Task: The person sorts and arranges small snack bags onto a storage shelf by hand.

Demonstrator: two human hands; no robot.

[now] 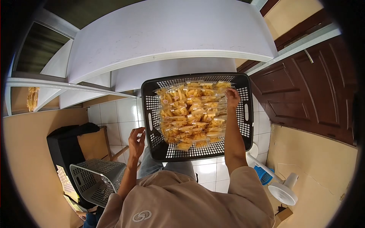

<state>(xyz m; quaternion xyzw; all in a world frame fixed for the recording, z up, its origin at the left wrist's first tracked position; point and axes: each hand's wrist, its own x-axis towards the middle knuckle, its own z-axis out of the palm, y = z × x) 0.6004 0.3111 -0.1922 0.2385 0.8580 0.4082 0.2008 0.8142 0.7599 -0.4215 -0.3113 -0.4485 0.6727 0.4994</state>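
A black perforated basket [195, 156] stands in front of me, filled with rows of clear packets of yellow snacks [192, 114]. Over the basket's right part is my right hand [232, 97], at the upper right end of the packets. Its fingers are curled at the edge of a packet; what they hold, if anything, is too small to tell. My left hand [137, 140] is just outside the basket's left side, fingers apart and bent, with nothing in it.
White shelves [171, 28] rise beyond the basket. At lower left lies a grey basket [99, 180] beside a black box. A white fan [283, 192] and a blue basket [264, 174] are at lower right, below a brown door [304, 89].
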